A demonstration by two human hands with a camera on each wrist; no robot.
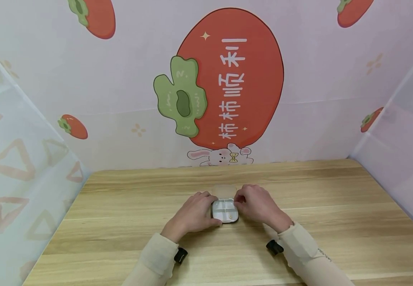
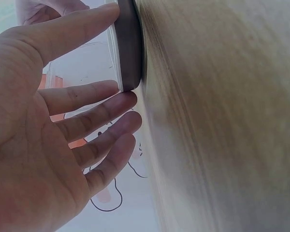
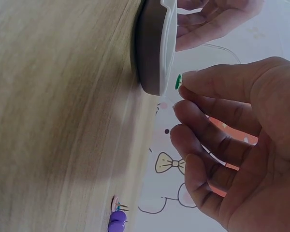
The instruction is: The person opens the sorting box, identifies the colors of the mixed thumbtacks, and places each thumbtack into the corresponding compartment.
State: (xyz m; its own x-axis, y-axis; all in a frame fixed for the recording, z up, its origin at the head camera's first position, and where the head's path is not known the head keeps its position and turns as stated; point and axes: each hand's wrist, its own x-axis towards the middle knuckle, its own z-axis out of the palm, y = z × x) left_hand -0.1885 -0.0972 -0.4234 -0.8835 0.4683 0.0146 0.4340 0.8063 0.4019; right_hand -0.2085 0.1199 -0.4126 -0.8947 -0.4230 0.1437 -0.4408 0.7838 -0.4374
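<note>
A small white box (image 1: 225, 221) with four compartments and a dark underside lies on the table, its translucent lid (image 1: 224, 191) folded back. My left hand (image 1: 193, 214) holds it from the left, thumb at the near edge and index finger at the far corner. The other left fingers (image 2: 118, 128) are spread beside the box's dark base (image 2: 130, 53). At the box's right side, my right hand (image 1: 258, 204) pinches a green stud (image 3: 178, 82) with a thin metal post between thumb and index finger. A tiny orange-tinted piece (image 1: 230, 217) sits in the near right compartment.
In the right wrist view, purple round pieces (image 3: 117, 221) and a small pinkish piece with thin pins (image 3: 116, 204) lie on the wooden table (image 1: 335, 222). A wall printed with persimmons (image 1: 256, 79) stands behind the table's back edge.
</note>
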